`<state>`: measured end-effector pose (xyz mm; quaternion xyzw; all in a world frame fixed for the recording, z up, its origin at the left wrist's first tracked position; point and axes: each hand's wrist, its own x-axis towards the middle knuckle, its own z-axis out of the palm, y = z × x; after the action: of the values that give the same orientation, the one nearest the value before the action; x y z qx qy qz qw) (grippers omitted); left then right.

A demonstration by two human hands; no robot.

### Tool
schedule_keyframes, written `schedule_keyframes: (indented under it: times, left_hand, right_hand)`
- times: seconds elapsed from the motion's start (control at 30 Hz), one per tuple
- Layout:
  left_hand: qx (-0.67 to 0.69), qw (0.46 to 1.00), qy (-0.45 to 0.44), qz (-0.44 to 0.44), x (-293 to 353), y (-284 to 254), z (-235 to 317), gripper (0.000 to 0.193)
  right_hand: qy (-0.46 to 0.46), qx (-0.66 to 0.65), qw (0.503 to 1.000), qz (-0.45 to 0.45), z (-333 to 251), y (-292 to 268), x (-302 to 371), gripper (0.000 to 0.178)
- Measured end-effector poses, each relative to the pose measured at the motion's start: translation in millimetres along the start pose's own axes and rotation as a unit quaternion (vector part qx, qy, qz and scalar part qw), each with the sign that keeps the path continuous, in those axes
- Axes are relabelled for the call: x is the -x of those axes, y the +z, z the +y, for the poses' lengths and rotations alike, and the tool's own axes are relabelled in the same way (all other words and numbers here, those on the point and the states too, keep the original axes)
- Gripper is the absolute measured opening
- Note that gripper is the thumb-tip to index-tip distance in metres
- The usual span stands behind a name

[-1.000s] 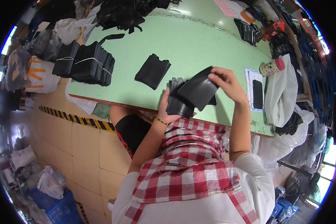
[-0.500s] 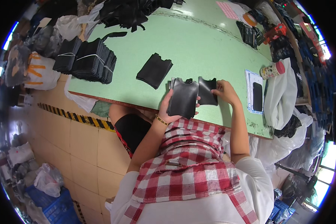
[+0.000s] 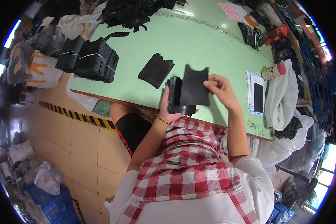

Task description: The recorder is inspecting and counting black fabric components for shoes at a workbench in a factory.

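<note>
My left hand (image 3: pixel 168 112) is wrapped round a stack of thin black notched pieces (image 3: pixel 174 98) at the table's near edge. My right hand (image 3: pixel 221 89) pinches a single black piece (image 3: pixel 195 87) by its right edge. That piece has a curved cut-out along its top and overlaps most of the held stack, hiding the left fingers. A small pile of similar black pieces (image 3: pixel 155 71) lies on the green table (image 3: pixel 198 41), just beyond my left hand.
Thick tied bundles of black pieces (image 3: pixel 89 59) stand at the table's left. Black scraps (image 3: pixel 128 15) are heaped at the far left. On the right are a phone (image 3: pixel 258 97) on papers, a patterned cup (image 3: pixel 273 71), a white bag (image 3: pixel 284 97) and an orange tape roll (image 3: pixel 251 20).
My right hand has brought the single black piece up and to the left, in front of the stack. The left hand keeps its hold in nearly the same place.
</note>
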<state>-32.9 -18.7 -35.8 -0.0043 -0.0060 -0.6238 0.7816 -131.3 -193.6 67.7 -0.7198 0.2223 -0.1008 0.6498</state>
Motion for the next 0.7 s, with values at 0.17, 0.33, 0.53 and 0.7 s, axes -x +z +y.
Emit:
schedule_keyframes:
  times: [0.17, 0.33, 0.53, 0.7]
  left_hand:
    - [-0.037, 0.998, -0.020, -0.046, -4.9, 2.2, -0.4, 0.083]
    - [-0.064, 0.994, -0.056, -0.063, -4.3, -3.8, 3.8, 0.081]
    - [-0.226, 0.967, -0.105, 0.052, -4.6, -16.5, 3.6, 0.076]
    - [-0.046, 0.995, -0.088, 0.031, 1.4, -16.4, 7.4, 0.068]
  right_hand:
    - [-0.059, 0.318, 0.944, 0.072, 17.4, 4.2, 8.2, 0.042]
    - [-0.087, 0.291, 0.952, 0.040, 13.2, -0.2, 8.7, 0.052]
    - [0.003, 0.297, 0.942, -0.157, 20.8, 7.4, -5.8, 0.046]
    - [-0.014, 0.060, 0.992, -0.107, 47.8, 1.9, -9.0, 0.032]
